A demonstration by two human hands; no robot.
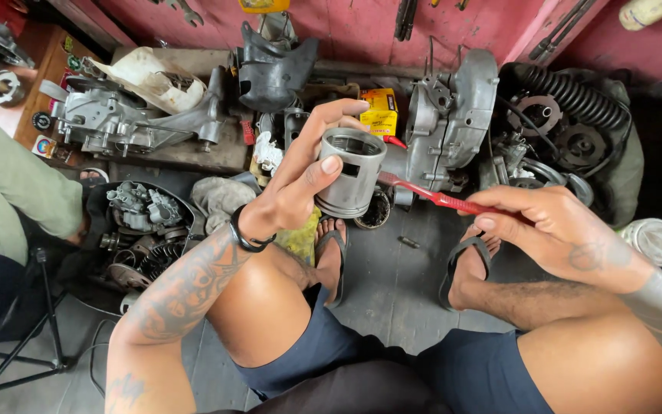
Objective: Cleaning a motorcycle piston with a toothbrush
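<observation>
My left hand point(300, 180) grips a grey metal piston point(350, 172), open end up, with the thumb on its side wall and the fingers behind it. My right hand point(557, 230) pinches the handle of a red toothbrush point(442, 199). The brush head reaches the piston's right side, where it is hidden behind the piston. Both hands hover above my knees and my feet in black sandals point(331, 253).
Engine casings point(128, 115) and a grey crankcase point(453, 115) lie along the pink wall, with a yellow box point(381, 111) between them. A black tub of parts point(143, 226) stands at the left beside a person in green point(1, 188). A black coiled spring point(572, 96) lies at the right.
</observation>
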